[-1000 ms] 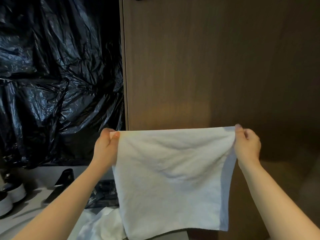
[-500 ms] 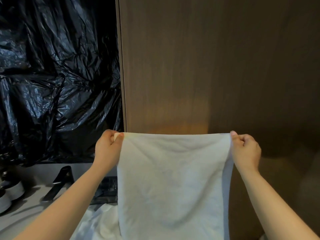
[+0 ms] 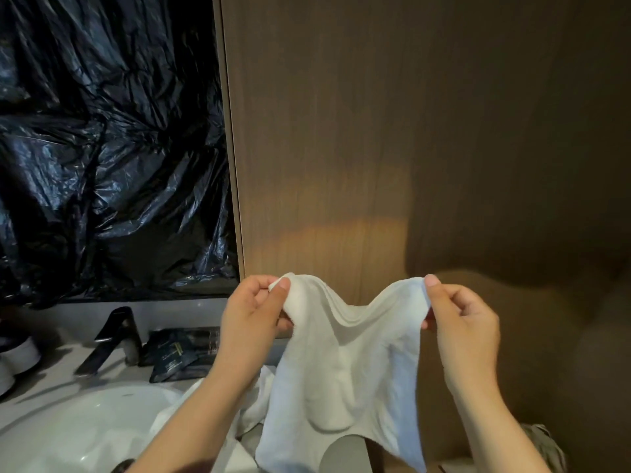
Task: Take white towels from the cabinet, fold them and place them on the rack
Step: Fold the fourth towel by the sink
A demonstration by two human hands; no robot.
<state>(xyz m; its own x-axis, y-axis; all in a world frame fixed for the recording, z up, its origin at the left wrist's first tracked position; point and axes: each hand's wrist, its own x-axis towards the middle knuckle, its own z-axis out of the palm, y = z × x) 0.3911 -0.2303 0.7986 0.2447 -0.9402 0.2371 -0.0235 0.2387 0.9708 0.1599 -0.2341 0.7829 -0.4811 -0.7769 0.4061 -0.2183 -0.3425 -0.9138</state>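
I see my left hand (image 3: 252,312) and right hand (image 3: 461,322) each pinching a top corner of the white towel (image 3: 341,370) between thumb and curled fingers (image 3: 432,282). The edge sags between them. Below the fingers, part of its hem is cut off. Left of them, dark packets (image 3: 177,353) on the worktop (image 3: 47,387) bear gold print I cannot read.

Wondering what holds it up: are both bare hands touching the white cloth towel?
Touching. The head view shows the left hand and the right hand each pinching a top corner of the white cloth towel.
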